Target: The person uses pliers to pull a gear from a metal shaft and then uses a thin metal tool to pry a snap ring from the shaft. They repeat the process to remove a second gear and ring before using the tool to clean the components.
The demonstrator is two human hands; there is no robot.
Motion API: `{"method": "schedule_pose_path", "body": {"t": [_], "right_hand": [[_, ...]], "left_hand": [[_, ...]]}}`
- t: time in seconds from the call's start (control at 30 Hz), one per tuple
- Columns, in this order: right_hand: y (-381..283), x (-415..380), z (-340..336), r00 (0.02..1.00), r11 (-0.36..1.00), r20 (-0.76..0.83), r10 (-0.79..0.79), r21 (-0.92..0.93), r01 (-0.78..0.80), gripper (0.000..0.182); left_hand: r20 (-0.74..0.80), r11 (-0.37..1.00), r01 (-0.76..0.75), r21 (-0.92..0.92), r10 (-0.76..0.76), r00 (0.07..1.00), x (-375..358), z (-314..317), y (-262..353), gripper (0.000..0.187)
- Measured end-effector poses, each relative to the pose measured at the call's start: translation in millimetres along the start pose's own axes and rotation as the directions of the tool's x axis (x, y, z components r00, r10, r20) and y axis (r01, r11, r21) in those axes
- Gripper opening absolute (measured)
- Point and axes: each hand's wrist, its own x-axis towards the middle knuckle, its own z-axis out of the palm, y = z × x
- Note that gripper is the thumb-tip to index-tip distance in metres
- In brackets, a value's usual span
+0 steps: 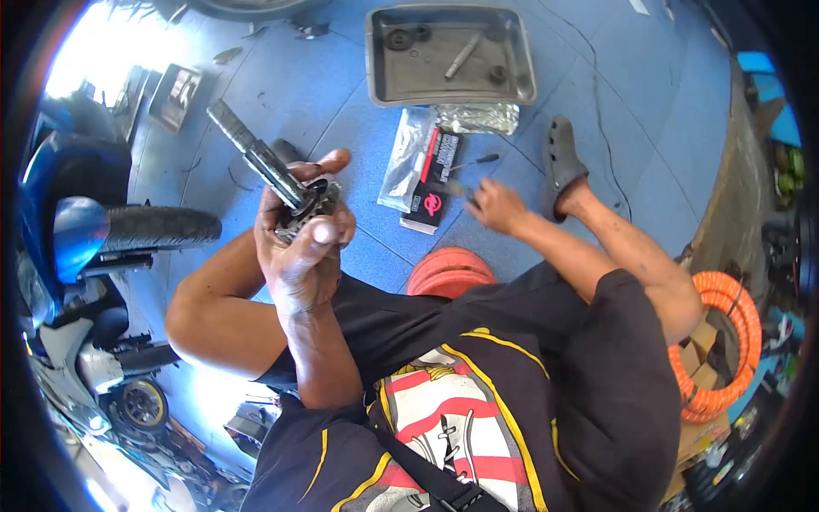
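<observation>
My left hand (294, 256) is closed around the lower end of a splined gear shaft (269, 171). The bare metal shaft slants up and to the left, and a toothed gear (320, 200) sits at its base between my fingers and thumb. Over the floor, just right of a black and red box (433, 188), my right hand (502, 207) has its fingers drawn together on a small dark object, too smeared to make out. A thin tool with a dark handle (486, 159) lies beside the box. Clear plastic packaging (405, 158) lies against the box's left side.
A metal tray (373, 72) at the top holds gears, rings and a light rod. Foil packaging (478, 118) lies below it. A red round stool (450, 266) stands between my legs. Motorcycles (81, 196) line the left; an orange coil (749, 341) lies right.
</observation>
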Motion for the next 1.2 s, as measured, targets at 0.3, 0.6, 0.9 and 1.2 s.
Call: {"method": "schedule_pose_path", "body": {"t": [0.3, 0.6, 0.9, 1.2], "right_hand": [[40.4, -4.5, 56.6, 0.987, 0.966, 0.058, -0.151, -0.205, 0.160, 0.034], [87.4, 55.6, 55.9, 0.995, 0.961, -0.068, 0.074, -0.263, -0.089, 0.028], [32.4, 35.4, -48.9, 0.983, 0.930, -0.181, -0.036, 0.353, 0.099, 0.023], [-152.4, -70.0, -289.1, 0.981, 0.814, -0.050, -0.187, 0.551, 0.184, 0.018]], "left_hand": [[0.015, 0.988, 0.120, -0.096, -0.119, 0.993, 1.8, 17.5, -9.8, 0.056], [0.081, 0.978, 0.101, -0.181, -0.088, 0.993, 3.6, 21.9, -14.0, 0.055], [0.051, 1.000, 0.016, -0.013, -0.016, 0.999, -11.2, 24.6, 2.6, 0.057], [0.062, 0.973, -0.066, 0.222, 0.054, 0.997, -18.7, 38.6, -10.9, 0.065]]}}
